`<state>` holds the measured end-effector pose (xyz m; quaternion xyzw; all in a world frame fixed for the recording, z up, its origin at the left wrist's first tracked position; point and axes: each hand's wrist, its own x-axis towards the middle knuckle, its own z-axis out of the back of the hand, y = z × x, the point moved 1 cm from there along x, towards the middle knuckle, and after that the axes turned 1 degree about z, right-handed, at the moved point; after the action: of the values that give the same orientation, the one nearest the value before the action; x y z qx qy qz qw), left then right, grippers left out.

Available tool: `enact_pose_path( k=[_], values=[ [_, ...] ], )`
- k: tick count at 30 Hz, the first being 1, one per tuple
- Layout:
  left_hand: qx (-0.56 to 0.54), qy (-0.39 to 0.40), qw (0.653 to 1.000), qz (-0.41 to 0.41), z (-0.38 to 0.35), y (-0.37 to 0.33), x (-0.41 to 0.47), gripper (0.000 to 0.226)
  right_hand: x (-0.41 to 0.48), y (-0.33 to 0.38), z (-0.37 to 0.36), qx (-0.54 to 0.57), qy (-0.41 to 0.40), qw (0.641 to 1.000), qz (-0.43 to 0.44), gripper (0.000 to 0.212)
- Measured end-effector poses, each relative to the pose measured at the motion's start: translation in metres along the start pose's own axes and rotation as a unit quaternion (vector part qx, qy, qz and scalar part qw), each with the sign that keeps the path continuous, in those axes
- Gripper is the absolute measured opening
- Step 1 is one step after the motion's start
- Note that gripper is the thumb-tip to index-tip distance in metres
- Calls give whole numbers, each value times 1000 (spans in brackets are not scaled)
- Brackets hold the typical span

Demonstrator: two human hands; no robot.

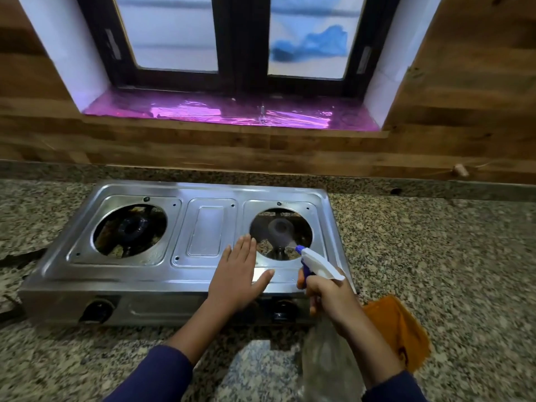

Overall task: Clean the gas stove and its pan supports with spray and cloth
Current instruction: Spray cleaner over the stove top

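Two burner openings show on the steel gas stove (203, 227), which sits on the speckled counter (435, 256) below a window, and neither carries a pan support; none is in sight anywhere. The left hand (240, 274) lies flat and spread, palm down, on the stove's near edge between the burners, holding nothing, most likely to steady the stove while spraying. The right hand (324, 294) is wrapped around the neck of a spray bottle (319, 265), a finger on the trigger, its nozzle aimed up and left at the right burner (280, 227). A pale mist hangs over that opening, so the spraying appears to be underway there. The left burner (130, 227) looks dark and grimy around its edge, and whether it is wet cannot be told. An orange cloth (400, 329) rests on the counter just right of the right wrist, within easy reach for the wiping that should come next.
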<state>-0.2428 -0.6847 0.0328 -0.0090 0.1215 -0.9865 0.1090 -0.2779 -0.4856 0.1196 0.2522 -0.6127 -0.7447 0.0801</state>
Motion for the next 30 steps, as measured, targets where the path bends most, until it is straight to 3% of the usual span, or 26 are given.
enact_pose_path(
  k=[6, 12, 16, 20, 24, 27, 30],
  values=[
    [-2, 5, 1000, -2, -1, -1, -2, 83, -5, -13, 22, 28, -41, 999, -20, 25],
    [0, -13, 1000, 3, -5, -13, -4, 93, -19, -34, 62, 18, -159, 985, -61, 10],
    [-7, 5, 997, -78, -13, -61, 2, 85, -32, -47, 84, 25, -115, 992, -52, 24],
    [7, 16, 988, -152, -23, -106, 19, 78, -49, -70, 94, 2, -174, 982, -73, 23],
    [40, 21, 978, -202, -29, -122, 35, 75, -58, -75, 102, 32, -183, 976, -112, 17],
    [13, 29, 976, -216, -33, -124, 38, 73, -62, -71, 120, 66, -234, 965, -101, 30],
    [-2, 32, 975, -219, -34, -123, 36, 73, -55, -56, 140, 84, -256, 962, -53, 25]
  ],
)
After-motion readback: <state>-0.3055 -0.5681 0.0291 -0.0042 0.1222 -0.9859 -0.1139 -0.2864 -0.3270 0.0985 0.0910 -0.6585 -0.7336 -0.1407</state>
